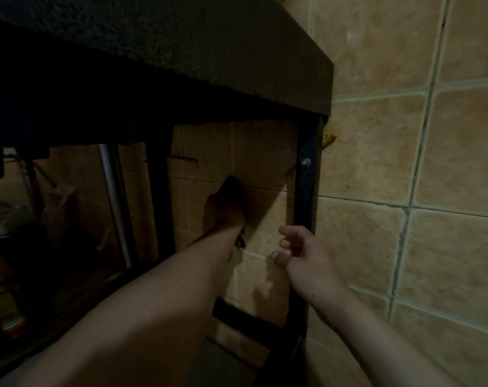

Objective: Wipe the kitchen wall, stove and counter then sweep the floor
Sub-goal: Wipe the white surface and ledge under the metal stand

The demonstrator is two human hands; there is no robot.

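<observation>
Down low: you are looking under the dark counter (181, 43) at the tiled kitchen wall (460, 135).
Left hand: your left hand (226, 202) reaches under the counter into shadow and lies against the wall tiles behind the frame; it is too dark to tell how the fingers lie or whether they hold a cloth.
Left wrist: something small and dark (240, 241) hangs just beside your forearm, too blurred to identify.
Right hand: your right hand (304, 258) hovers just in front of the black metal leg (307, 191), fingers loosely curled, thumb near the fingertips, gripping nothing that shows.
Wall: beige tiles with pale grout lines, lit on the right, dim beneath the counter; a brownish stain (328, 138) sits on the tile just right of the leg's top.
Counter: its speckled dark top runs to the wall, with its right corner above the leg.
Frame: a small shiny screw (306, 162) shows on the leg; a silver pole (112, 202) stands further left under the counter.
Storage: at the far left, dim containers (8, 303) sit under the counter, one with an orange label.
Writing: no label or brand is legible in this light.
</observation>
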